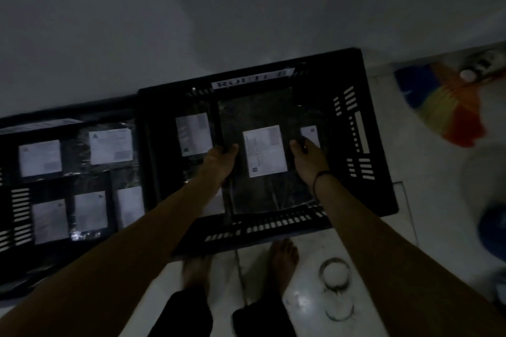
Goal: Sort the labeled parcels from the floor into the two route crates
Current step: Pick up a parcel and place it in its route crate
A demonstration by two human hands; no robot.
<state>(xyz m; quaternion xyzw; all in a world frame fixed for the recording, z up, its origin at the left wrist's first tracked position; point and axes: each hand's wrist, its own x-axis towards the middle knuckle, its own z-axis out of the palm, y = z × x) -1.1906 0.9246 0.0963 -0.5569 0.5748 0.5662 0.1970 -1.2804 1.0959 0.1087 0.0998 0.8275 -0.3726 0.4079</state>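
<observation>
A flat black parcel (pixel 257 109) with a white label marked B lies over the right black crate (pixel 377 172), which carries a ROUTE B tag on its far wall. My left hand (pixel 220 163) grips the parcel's left edge. My right hand (pixel 308 157) holds its right edge. Under it in this crate lie two other B-labelled parcels, one at the left (pixel 193 134) and one at the right (pixel 310 134). The left crate (pixel 16 208) holds several black parcels with white labels, one (pixel 111 146) marked A.
Both crates stand on a pale tiled floor against a white wall. My bare feet (pixel 283 257) are just in front of the right crate. A round clear object (pixel 335 275) lies on the floor at my right. A colourful fan-shaped thing (pixel 449 107) lies at the far right.
</observation>
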